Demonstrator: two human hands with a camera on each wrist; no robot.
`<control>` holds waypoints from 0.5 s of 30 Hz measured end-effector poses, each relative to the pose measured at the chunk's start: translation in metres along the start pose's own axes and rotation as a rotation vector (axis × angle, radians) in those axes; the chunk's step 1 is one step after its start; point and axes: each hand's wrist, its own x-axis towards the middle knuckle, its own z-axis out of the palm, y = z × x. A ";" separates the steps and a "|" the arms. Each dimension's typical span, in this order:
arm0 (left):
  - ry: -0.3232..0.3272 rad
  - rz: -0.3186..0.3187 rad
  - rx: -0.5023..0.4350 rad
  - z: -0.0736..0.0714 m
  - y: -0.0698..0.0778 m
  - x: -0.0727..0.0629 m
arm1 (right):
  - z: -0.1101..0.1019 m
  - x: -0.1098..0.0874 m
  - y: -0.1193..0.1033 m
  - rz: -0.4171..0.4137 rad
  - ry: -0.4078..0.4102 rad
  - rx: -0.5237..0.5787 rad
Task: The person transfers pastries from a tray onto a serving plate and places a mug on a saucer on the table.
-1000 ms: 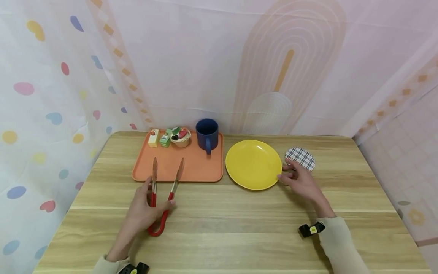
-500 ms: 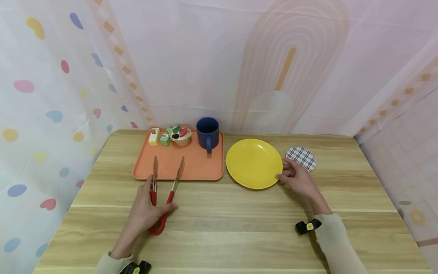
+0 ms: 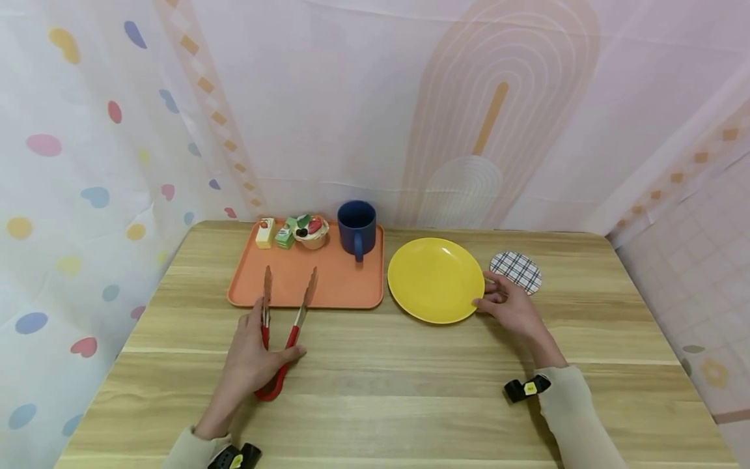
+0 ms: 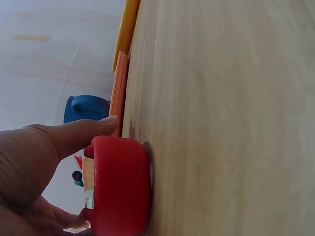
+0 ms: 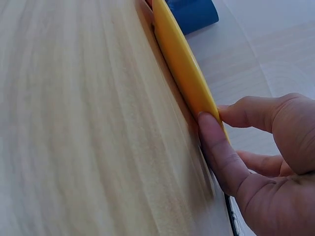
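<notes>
My left hand (image 3: 252, 355) holds red-handled tongs (image 3: 293, 337), thumb on one arm and fingers on the other. The tongs' two arms are spread apart, their tips over the front of the orange tray (image 3: 328, 286). In the left wrist view the bent red end of the tongs (image 4: 120, 187) is close to the tabletop. My right hand (image 3: 515, 312) pinches the right rim of a yellow plate (image 3: 436, 280). Up close in the right wrist view, thumb and fingers meet the edge of the plate (image 5: 184, 64); some fingers are partly hidden.
At the tray's back stand a yellow-and-white cake piece (image 3: 265, 233), a green one (image 3: 286, 233), a fruit-topped cupcake (image 3: 310, 233) and a blue mug (image 3: 357, 228). A round plaid coaster (image 3: 518, 270) lies behind my right hand. A patterned cloth (image 3: 328, 117) hangs behind the table.
My right hand has shifted slightly left, its thumb now over the plate's rim. The left hand and the spread tongs stay nearly the same; the head view has shifted slightly.
</notes>
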 end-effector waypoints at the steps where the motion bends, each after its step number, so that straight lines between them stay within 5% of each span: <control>1: -0.001 0.000 0.002 0.000 0.001 0.000 | 0.000 0.000 0.000 0.003 -0.001 0.006; 15: 0.011 -0.019 -0.002 -0.003 0.005 0.000 | 0.001 -0.001 -0.001 0.028 -0.002 0.031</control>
